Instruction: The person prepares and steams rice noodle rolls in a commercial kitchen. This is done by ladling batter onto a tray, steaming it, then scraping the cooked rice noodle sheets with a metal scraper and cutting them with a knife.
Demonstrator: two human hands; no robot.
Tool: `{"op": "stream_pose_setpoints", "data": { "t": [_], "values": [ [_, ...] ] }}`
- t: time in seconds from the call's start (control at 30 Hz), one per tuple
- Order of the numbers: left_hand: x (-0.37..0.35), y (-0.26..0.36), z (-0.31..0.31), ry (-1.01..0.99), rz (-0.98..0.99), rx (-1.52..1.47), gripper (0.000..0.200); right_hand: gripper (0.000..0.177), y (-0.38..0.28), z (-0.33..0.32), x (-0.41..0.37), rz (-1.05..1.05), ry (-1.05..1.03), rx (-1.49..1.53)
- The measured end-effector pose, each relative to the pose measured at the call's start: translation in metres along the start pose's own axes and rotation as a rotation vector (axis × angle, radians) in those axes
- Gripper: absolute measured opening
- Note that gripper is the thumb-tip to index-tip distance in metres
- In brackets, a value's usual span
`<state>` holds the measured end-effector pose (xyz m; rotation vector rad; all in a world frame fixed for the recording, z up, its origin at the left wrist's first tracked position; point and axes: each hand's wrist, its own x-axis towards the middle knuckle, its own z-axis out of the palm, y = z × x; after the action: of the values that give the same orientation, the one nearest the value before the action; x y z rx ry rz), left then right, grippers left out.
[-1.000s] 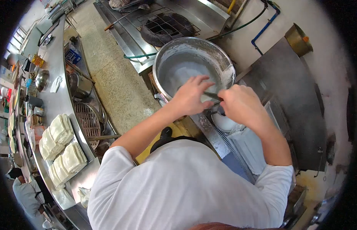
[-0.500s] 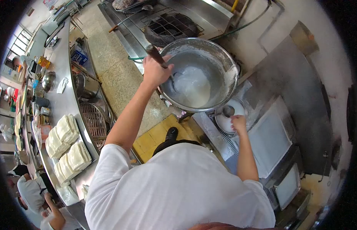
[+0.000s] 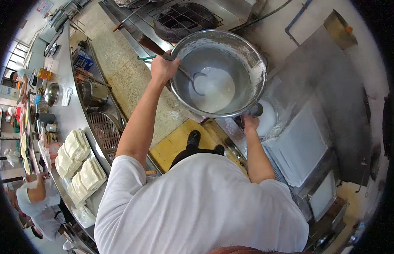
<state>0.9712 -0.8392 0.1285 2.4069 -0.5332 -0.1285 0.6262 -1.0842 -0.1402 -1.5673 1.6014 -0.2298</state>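
My left hand (image 3: 164, 68) is wrapped round a long ladle, its wooden handle (image 3: 151, 45) slanting up to the left. The ladle's curved metal head lies partly in white liquid (image 3: 218, 91) inside a large steel bowl (image 3: 243, 46). Pale residue coats the bowl's inner wall. Just below the bowl's near right rim, my right hand (image 3: 251, 122) is closed round the dark handle of a small ladle (image 3: 256, 110). The small ladle's cup is over a round container of white contents (image 3: 268, 118). My right fingers are partly hidden.
A burner with a wire grate (image 3: 186, 19) stands beyond the bowl. At right are a white-lined tray (image 3: 298, 144) and a steel panel. A steel counter (image 3: 74, 114) at left carries stacked pale sheets (image 3: 74, 152). Another person (image 3: 38, 199) is at lower left.
My right hand has moved up and left onto the small ladle, which now sits higher. The large ladle's head has shifted within the liquid, and its handle leans lower to the left.
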Motion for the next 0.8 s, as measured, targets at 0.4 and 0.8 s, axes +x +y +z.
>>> {"op": "stream_pose_setpoints", "data": {
  "t": [0.4,0.8],
  "values": [
    [-0.025,-0.003,0.001,0.102,0.100,-0.147,0.052,0.014,-0.148,-0.194,-0.085,-0.153,-0.349,0.893],
    [-0.052,-0.009,-0.002,0.176,0.171,-0.235,0.049,0.021,-0.277,-0.019,-0.091,-0.936,-0.191,-0.974]
  ]
}}
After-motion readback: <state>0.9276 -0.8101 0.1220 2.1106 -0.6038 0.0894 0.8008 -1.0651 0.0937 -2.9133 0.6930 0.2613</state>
